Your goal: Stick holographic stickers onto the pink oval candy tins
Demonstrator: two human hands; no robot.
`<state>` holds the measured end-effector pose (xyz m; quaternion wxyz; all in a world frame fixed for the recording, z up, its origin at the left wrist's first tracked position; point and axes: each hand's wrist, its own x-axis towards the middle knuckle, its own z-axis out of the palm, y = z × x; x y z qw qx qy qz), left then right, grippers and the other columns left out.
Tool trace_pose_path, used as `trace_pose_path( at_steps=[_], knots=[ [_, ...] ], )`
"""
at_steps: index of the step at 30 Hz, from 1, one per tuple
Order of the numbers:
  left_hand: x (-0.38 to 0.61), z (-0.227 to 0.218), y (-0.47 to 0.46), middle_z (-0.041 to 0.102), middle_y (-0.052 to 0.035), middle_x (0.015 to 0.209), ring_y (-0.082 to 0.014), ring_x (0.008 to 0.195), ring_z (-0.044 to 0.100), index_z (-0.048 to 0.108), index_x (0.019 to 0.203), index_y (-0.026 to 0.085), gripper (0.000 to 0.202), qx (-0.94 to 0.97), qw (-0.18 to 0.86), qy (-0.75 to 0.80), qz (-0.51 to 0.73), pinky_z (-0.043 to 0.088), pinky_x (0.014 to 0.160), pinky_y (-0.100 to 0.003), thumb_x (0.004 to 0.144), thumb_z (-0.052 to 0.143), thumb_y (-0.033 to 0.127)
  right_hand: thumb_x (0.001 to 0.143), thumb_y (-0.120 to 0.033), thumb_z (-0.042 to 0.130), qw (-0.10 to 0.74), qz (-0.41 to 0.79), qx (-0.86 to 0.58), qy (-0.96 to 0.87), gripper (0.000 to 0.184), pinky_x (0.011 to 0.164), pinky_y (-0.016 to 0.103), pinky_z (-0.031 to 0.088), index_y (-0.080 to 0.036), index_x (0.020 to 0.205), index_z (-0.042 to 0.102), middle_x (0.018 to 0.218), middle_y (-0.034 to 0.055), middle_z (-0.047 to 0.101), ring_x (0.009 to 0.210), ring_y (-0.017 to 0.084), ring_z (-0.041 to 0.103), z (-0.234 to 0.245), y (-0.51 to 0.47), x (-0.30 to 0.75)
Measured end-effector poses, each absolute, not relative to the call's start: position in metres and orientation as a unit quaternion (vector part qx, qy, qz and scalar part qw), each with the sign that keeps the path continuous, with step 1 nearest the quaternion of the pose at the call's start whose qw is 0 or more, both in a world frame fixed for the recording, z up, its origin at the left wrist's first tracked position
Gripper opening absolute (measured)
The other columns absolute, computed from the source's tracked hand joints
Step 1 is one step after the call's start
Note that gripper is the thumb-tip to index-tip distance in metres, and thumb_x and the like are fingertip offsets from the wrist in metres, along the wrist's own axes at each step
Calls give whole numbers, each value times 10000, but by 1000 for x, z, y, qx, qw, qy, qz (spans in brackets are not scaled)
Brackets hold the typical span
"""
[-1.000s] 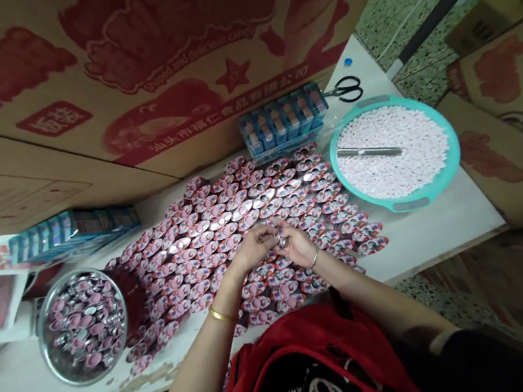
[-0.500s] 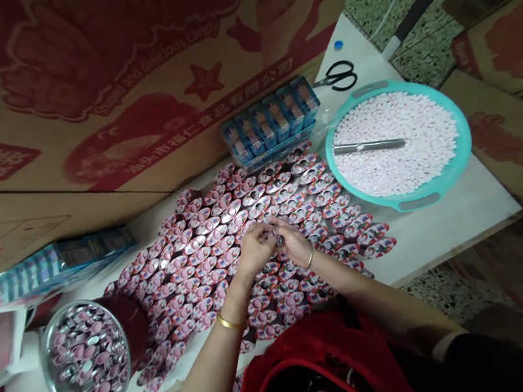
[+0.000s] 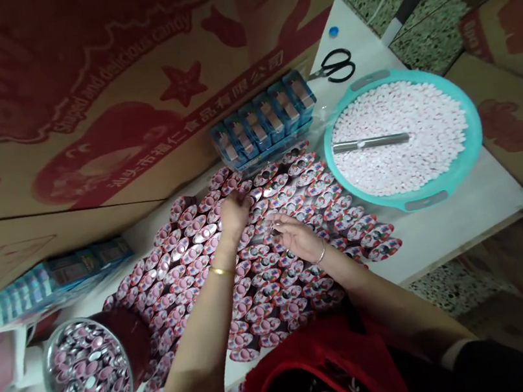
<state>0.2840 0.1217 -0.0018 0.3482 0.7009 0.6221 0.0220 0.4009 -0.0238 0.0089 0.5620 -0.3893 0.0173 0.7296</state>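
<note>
Rows of small oval pink tins (image 3: 202,257) cover the middle of the white table (image 3: 443,228). My left hand (image 3: 233,212) reaches forward over the far rows, fingers curled down onto an open tin. Just right of it, my right hand (image 3: 294,235) hovers above the tins with its fingers pinched on a small silvery piece. A gold bangle sits on my left wrist and a thin bracelet on my right.
A teal basin (image 3: 462,159) of small pale candies with a metal scoop (image 3: 369,143) stands at right. Black scissors (image 3: 333,67) and blue boxes (image 3: 263,120) lie behind. A steel bowl (image 3: 88,376) of tin parts sits at left; printed cardboard cartons (image 3: 78,86) wall the back.
My hands, held together over the tins, have parted. The left has reached forward to the far rows; the right stayed near the middle. The camera view has shifted a little.
</note>
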Motion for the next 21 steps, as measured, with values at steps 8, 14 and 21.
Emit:
trace_pose_path(
  at_steps=[8, 14, 21],
  knots=[
    [305, 2, 148, 709, -174, 1075, -353, 1017, 659, 708, 1078, 208, 408, 740, 183, 586, -273, 487, 774, -386, 847, 542, 500, 758, -570, 695, 523, 726, -447, 1, 396, 396, 175, 314, -202, 880, 612, 718, -28, 561, 542, 75, 486, 13, -25, 404],
    [295, 14, 128, 706, -144, 981, -278, 933, 661, 669, 1070, 169, 357, 769, 248, 568, -153, 481, 783, -348, 852, 573, 435, 731, -740, 605, 491, 739, -461, 23, 545, 339, 169, 214, -206, 784, 509, 622, -36, 564, 432, 56, 420, 15, -22, 400],
    [277, 24, 42, 610, -26, 836, -154, 812, 576, 616, 805, 192, 87, 763, 435, 475, 56, 460, 755, -261, 814, 572, 266, 737, -747, 592, 461, 729, -506, 18, 543, 331, 176, 197, -210, 737, 511, 500, -70, 438, 389, 63, 399, 11, -25, 383]
  ],
)
